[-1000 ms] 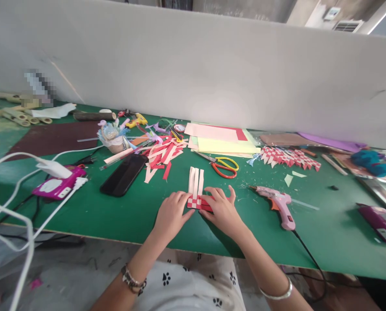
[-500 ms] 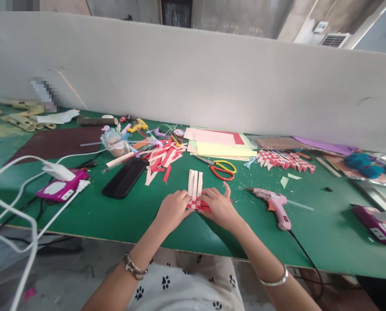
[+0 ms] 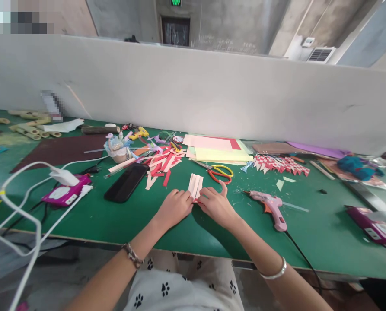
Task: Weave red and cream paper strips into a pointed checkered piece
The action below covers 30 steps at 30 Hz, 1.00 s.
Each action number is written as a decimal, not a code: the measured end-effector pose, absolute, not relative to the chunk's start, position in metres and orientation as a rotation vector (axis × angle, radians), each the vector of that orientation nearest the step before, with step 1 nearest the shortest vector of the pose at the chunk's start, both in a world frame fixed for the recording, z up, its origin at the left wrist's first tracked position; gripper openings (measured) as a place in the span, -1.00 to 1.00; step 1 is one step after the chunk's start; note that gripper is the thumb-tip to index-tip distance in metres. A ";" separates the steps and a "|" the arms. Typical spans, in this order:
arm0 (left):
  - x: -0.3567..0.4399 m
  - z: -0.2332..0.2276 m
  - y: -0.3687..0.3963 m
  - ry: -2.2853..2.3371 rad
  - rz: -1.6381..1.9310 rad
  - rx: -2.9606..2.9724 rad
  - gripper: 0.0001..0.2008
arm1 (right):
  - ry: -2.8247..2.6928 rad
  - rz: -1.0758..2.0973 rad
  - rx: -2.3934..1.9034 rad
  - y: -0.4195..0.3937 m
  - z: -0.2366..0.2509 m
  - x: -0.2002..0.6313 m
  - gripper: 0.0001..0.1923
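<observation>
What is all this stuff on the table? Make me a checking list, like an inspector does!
Surface: green table, dotted with small paper scraps.
Job's things: woven paper strips, pink with a little red, lying flat under both hands.
Clutter: scissors, pink glue gun, black phone, pile of red and pink strips, stacked paper sheets, finished woven band.
Grippers: left hand and right hand press the weave with their fingers.
Cables: white cable looping at left; glue gun's black cord.
Surroundings: white divider board behind the table.
</observation>
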<state>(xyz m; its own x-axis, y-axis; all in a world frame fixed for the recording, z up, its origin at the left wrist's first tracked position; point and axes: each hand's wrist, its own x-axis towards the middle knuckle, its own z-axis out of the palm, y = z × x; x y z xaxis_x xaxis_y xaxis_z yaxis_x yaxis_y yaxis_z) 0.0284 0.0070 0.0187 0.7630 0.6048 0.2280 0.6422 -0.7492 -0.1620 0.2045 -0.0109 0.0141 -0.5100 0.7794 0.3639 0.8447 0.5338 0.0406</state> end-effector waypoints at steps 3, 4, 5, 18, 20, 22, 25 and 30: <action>0.031 0.028 0.011 -0.987 -0.331 -2.757 -0.83 | -2.475 -0.318 -1.339 -0.006 0.026 0.207 -0.85; 0.032 0.031 0.013 -0.992 -0.359 -2.766 -0.81 | -2.478 -0.315 -1.340 -0.004 0.031 0.208 -0.85; 0.033 0.035 0.014 -1.001 -0.381 -2.773 -0.79 | -2.474 -0.312 -1.345 -0.003 0.036 0.208 -0.85; 0.030 0.088 0.044 -1.320 -0.879 -3.055 -0.73 | -1.743 -0.374 -1.505 -0.021 0.091 0.239 -0.78; 0.031 0.097 0.044 -1.336 -0.976 -3.054 -0.74 | -1.714 -0.314 -1.511 -0.024 0.089 0.242 -0.78; 0.033 0.107 0.042 -1.346 -1.048 -3.058 -0.72 | -1.681 -0.259 -1.519 -0.027 0.086 0.244 -0.79; 0.037 0.118 0.036 -1.352 -1.137 -3.124 -0.71 | -1.626 -0.189 -1.533 -0.029 0.081 0.244 -0.80; 0.040 0.124 0.031 -1.392 -1.264 -3.238 -0.73 | -1.580 -0.046 -1.545 -0.035 0.076 0.246 -0.82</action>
